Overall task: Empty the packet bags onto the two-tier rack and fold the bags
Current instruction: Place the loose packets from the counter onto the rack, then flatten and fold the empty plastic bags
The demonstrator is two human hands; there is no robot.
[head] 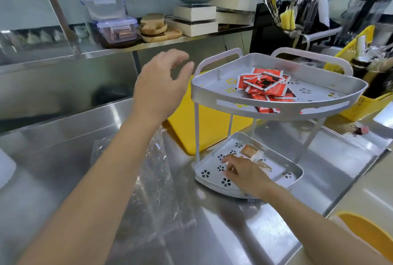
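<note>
Lying between both empty, spread hands, left (159, 86) and right (242, 171), the clear bag (153, 179).

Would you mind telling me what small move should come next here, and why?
Probably withdraw the right hand from the lower tier, leaving the brown packets there, then take the clear plastic bag lying flat on the steel counter and fold it; the left hand hovers free.

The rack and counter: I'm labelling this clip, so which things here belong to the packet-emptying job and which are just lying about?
Part of the job:
- two-tier rack
- red packets on the top tier
- brown packets on the bottom tier
- clear plastic bag
- right hand
- left hand

Lying about:
- yellow cutting board
- yellow basket
- lidded containers
- binder clip
</note>
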